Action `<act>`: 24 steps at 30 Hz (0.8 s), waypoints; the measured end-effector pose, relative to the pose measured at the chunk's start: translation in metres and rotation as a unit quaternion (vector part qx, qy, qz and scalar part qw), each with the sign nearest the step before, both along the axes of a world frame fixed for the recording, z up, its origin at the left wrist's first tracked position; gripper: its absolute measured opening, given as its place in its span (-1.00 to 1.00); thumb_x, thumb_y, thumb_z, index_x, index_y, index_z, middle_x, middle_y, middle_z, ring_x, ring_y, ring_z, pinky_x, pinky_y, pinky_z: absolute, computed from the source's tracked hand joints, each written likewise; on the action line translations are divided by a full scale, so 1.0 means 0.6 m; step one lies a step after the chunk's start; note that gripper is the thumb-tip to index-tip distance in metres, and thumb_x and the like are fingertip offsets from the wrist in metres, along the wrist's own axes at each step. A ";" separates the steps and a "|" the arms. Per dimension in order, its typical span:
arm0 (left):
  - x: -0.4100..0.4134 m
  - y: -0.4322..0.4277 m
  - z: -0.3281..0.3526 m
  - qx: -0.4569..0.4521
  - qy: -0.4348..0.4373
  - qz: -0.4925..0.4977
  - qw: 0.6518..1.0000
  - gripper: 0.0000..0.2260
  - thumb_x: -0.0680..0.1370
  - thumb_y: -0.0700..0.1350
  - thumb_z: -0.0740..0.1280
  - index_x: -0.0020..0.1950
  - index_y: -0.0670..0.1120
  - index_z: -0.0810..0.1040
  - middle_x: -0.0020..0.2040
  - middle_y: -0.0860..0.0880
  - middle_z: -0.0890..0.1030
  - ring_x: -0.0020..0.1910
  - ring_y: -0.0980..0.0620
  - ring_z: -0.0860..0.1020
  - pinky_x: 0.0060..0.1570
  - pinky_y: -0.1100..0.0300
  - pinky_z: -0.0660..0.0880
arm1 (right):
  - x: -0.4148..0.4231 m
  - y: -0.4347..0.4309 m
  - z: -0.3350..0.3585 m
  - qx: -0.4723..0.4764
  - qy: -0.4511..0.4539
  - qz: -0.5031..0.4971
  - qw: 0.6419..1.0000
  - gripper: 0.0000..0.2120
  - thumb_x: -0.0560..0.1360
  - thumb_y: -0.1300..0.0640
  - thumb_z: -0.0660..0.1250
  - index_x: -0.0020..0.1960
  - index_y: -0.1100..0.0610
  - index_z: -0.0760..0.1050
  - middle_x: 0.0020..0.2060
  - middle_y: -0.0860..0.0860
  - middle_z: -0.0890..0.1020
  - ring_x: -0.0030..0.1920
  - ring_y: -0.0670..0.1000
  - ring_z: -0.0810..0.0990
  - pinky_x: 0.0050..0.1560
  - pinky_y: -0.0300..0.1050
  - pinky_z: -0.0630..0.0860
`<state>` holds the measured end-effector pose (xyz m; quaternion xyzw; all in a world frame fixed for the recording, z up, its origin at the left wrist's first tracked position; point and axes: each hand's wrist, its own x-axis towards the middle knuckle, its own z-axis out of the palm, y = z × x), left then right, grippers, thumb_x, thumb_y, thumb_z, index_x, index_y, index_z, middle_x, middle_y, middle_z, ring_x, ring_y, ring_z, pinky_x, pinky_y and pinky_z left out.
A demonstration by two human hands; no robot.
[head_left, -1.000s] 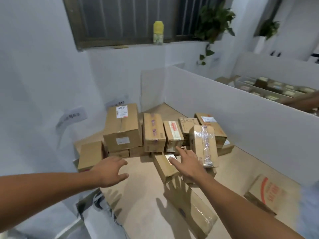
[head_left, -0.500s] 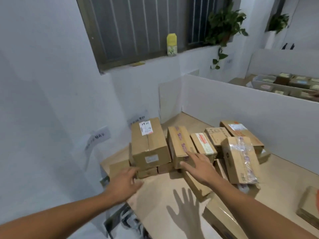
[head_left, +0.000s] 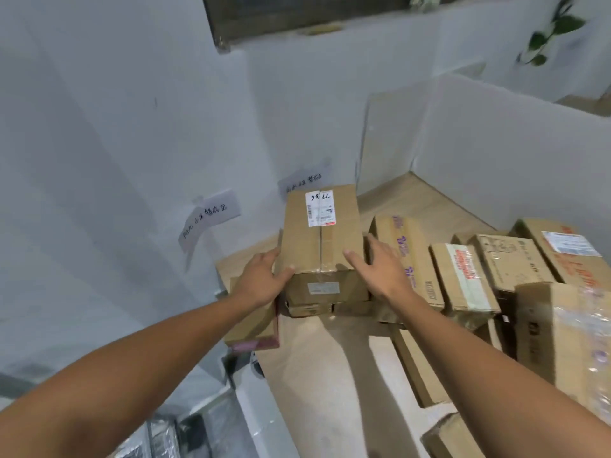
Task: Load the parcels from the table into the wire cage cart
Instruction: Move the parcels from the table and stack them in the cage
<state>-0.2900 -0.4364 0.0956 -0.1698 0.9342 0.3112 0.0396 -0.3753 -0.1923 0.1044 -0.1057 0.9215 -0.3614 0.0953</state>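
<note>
— As both arms reach forward in the head view, what do they meet?

— A tall brown cardboard box (head_left: 322, 246) with a white label on top. It stands on smaller flat cartons (head_left: 309, 309) at the far left of the pale wooden table (head_left: 317, 375), at twelve o'clock from the person.

— How is the left hand set?

— The left hand (head_left: 259, 280) clasps the box's near-left corner, with its fingers against the left face and its thumb hooked round the front edge.

— And the right?

— The right hand (head_left: 380, 267) lies flat. Its fingers are straight against the right face, slipped between it and the next parcel, and its thumb stretches over the top. It presses rather than curls.

— What lies around the box?

— At three o'clock, just beside it, is a brown carton with purple print (head_left: 405, 256), then a carton with a red-and-white strip (head_left: 463, 276). At four o'clock, nearer the person, is a carton wrapped in clear plastic film (head_left: 562, 332). At seven o'clock, under the left wrist, a flat brown carton with a dark red edge (head_left: 254, 328) sits at the table's edge.

— And behind?

— Handwritten paper notes (head_left: 211, 216) are stuck on the white wall at ten o'clock. A white partition (head_left: 512, 153) bounds the table at two o'clock. A grey metallic shape (head_left: 158, 434) shows below the table at seven o'clock, too blurred to tell what it is.
</note>
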 end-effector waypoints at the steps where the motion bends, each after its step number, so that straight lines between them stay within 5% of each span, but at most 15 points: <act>1: -0.017 0.002 -0.004 0.025 -0.002 0.005 1.000 -0.35 0.64 0.23 0.26 0.66 0.03 0.17 0.56 -0.10 0.36 0.52 -0.11 0.35 0.40 0.11 0.30 | -0.014 -0.008 -0.008 -0.010 -0.004 -0.003 1.000 -0.28 0.61 -0.29 0.27 0.64 0.05 0.23 0.51 0.17 0.43 0.57 0.17 0.26 0.49 0.12 0.28; 5: -0.062 0.003 -0.031 0.144 -0.018 0.055 0.988 -0.33 0.62 0.24 0.31 0.64 0.05 0.17 0.49 -0.03 0.49 0.39 -0.08 0.51 0.25 0.19 0.41 | -0.056 -0.046 -0.042 -0.019 -0.011 -0.023 0.999 -0.22 0.52 -0.45 0.17 0.51 0.08 0.39 0.37 0.19 0.55 0.46 0.20 0.37 0.43 0.17 0.40; 9: -0.059 0.001 -0.041 0.267 0.022 0.139 0.953 -0.43 0.58 0.28 0.34 0.51 0.09 0.29 0.32 0.05 0.59 0.11 0.07 0.60 -0.01 0.21 0.50 | -0.058 -0.073 -0.051 -0.035 -0.010 -0.059 0.998 -0.14 0.51 -0.45 0.22 0.52 0.19 0.34 0.46 0.21 0.43 0.54 0.20 0.21 0.51 0.21 0.28; 13: 0.006 -0.030 -0.028 0.333 0.129 0.197 0.913 -0.55 0.55 0.25 0.42 0.31 0.16 0.33 0.21 0.12 0.60 0.13 0.13 0.62 0.10 0.12 0.57 | -0.003 -0.108 -0.034 -0.120 -0.013 -0.053 0.991 -0.30 0.48 -0.37 0.37 0.45 0.02 0.34 0.38 0.08 0.42 0.46 0.16 0.33 0.45 0.19 0.36; 18: 0.191 -0.111 -0.022 0.397 0.215 0.319 0.833 -0.52 0.56 0.03 0.49 0.36 0.07 0.32 0.25 -0.01 0.55 0.13 0.04 0.63 0.10 0.14 0.60 | 0.126 -0.215 -0.028 -0.254 -0.118 0.062 0.958 -0.33 0.40 -0.40 0.47 0.36 -0.15 0.32 0.36 -0.03 0.40 0.40 0.02 0.43 0.41 0.12 0.43; 22: 0.421 -0.187 -0.057 0.434 0.187 0.375 0.797 -0.40 0.42 0.22 0.57 0.41 0.15 0.50 0.36 0.02 0.57 0.27 0.03 0.62 0.32 -0.01 0.52 | 0.271 -0.317 -0.060 -0.232 -0.206 0.148 0.939 -0.14 0.27 -0.49 0.38 0.47 -0.15 0.34 0.40 -0.02 0.38 0.45 0.00 0.38 0.49 0.13 0.34; 24: 0.534 -0.195 -0.074 0.446 0.196 0.396 0.779 -0.52 0.48 0.08 0.56 0.37 0.08 0.56 0.30 0.00 0.65 0.25 -0.01 0.65 0.23 0.05 0.57 | 0.359 -0.363 -0.080 -0.184 -0.229 0.182 0.938 -0.14 0.28 -0.49 0.35 0.50 -0.19 0.35 0.39 0.02 0.39 0.43 0.03 0.36 0.46 0.10 0.31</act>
